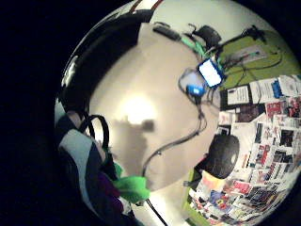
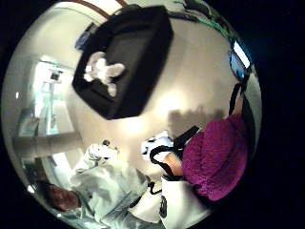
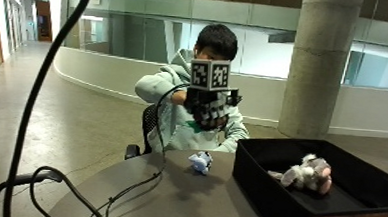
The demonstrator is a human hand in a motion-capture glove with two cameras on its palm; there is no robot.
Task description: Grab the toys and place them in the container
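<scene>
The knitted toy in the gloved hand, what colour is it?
Purple knitted toy, with a green part; the thumb side palm view shows it best.

The gloved right hand (image 3: 211, 109) hangs above a small toy (image 3: 200, 162) beside the black container (image 3: 269, 192) holding a plush (image 3: 305, 176).

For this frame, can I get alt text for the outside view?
A seated person holds the gloved right hand raised above a round table, its grip closed on a dark toy. A small blue-white toy stands on the table beside a black container holding a plush toy.
</scene>
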